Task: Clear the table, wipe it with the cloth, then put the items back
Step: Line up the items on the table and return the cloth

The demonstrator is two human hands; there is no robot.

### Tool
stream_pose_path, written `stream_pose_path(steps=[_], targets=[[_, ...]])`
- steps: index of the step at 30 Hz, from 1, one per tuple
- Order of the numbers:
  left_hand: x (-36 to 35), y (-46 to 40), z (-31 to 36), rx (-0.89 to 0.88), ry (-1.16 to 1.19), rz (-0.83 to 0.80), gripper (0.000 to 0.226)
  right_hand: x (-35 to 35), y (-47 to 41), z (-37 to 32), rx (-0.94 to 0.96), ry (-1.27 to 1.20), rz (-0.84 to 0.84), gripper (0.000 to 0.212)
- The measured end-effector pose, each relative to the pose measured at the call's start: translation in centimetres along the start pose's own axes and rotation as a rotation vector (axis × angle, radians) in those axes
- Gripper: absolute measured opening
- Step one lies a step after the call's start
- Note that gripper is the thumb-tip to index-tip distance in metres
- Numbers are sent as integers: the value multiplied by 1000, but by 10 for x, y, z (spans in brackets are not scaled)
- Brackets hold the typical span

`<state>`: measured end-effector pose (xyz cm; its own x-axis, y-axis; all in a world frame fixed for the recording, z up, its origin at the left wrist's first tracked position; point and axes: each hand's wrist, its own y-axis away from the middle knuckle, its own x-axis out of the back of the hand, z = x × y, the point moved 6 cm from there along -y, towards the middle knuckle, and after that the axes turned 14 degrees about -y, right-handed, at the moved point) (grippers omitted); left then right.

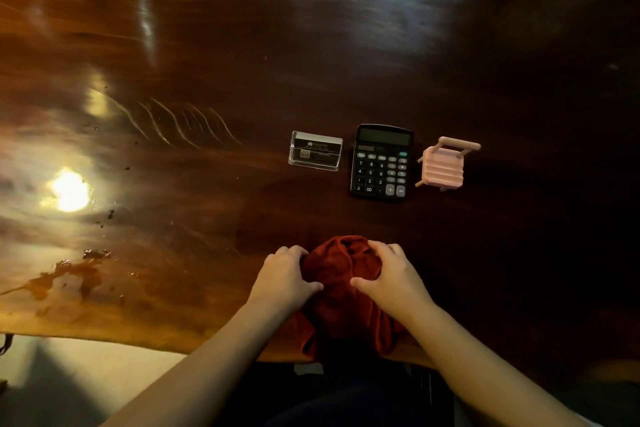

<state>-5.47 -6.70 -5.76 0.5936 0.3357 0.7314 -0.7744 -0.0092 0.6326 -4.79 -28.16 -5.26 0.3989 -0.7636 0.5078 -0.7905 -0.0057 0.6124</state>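
Observation:
A rust-red cloth (341,284) lies bunched at the near edge of the dark wooden table (207,62). My left hand (285,279) grips its left side and my right hand (389,276) grips its right side. Beyond the cloth three items stand in a row. A clear card holder (316,150) with dark cards is on the left. A black calculator (381,163) lies in the middle. A small pink toy chair (445,165) stands on the right.
The glossy tabletop carries bright light reflections on the left. A wet brownish spill (65,277) and dark crumbs (110,215) sit near the front left. The table's front edge (104,340) runs below, with pale floor beyond it.

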Motion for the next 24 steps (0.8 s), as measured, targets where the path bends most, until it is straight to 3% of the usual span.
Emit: stream_pose_path(steps=[5,11,19,24], targets=[[-3,-4,1,-43,11,-58,41,-8,6,5,-90,-40,-10,60],[2,8,-1,-105,239,-86,10,-8,11,8,-183,-238,-15,15],[24,33,-11,-150,722,-306,13,-2,68,-5,-235,-610,-1,13],[52,49,-4,-246,801,-441,16,0,114,-15,-228,-779,67,18]])
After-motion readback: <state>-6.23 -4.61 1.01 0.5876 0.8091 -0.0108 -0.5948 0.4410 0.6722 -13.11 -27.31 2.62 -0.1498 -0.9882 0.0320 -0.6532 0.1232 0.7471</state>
